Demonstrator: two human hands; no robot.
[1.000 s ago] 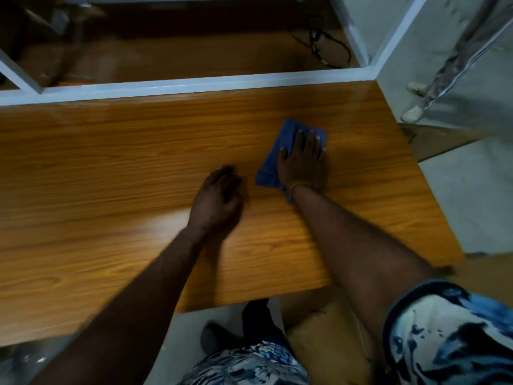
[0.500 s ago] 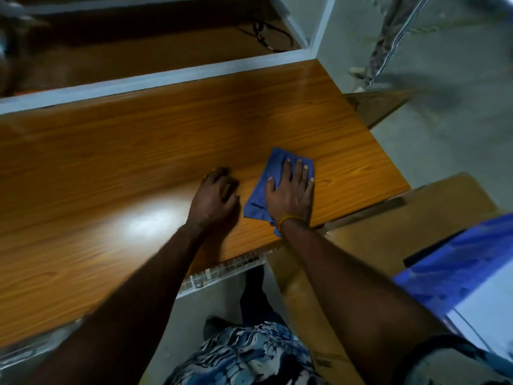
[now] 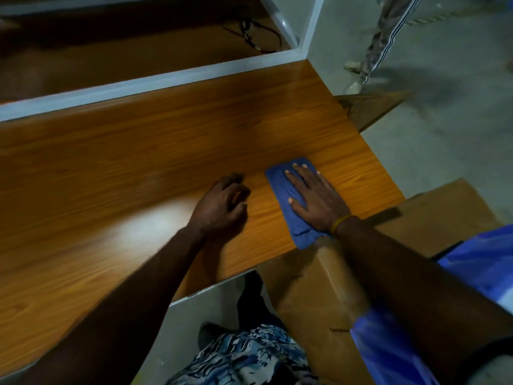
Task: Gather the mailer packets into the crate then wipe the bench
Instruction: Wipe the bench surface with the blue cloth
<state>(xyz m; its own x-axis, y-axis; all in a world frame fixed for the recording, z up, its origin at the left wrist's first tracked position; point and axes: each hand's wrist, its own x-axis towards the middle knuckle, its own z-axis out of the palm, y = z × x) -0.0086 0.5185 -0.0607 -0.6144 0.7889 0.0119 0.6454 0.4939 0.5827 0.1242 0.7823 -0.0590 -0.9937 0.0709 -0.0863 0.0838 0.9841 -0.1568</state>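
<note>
Blue cloth (image 3: pixel 286 201) is down flat on the wooden table (image 3: pixel 138 168), right at the near right corner, its lower end hanging just over the front edge. The right hand (image 3: pixel 313 197) lies on top of it, palm down, fingers straight and spread, pressing it to the wood, with a yellow band (image 3: pixel 342 221) at the wrist. Just to the left, apart from the cloth, the left hand (image 3: pixel 222 205) rests on the bare tabletop, fingers loosely curled under, grasping nothing. A bright patch of glare sits on the wood beside that wrist. Below the table's right corner there's a brown cardboard box (image 3: pixel 311 295), with blue plastic (image 3: pixel 483 270) showing past the right forearm. Beyond the far edge runs a white frame rail (image 3: pixel 155 81), and a black cable (image 3: pixel 249 31) lies on the darker surface behind it.
</note>
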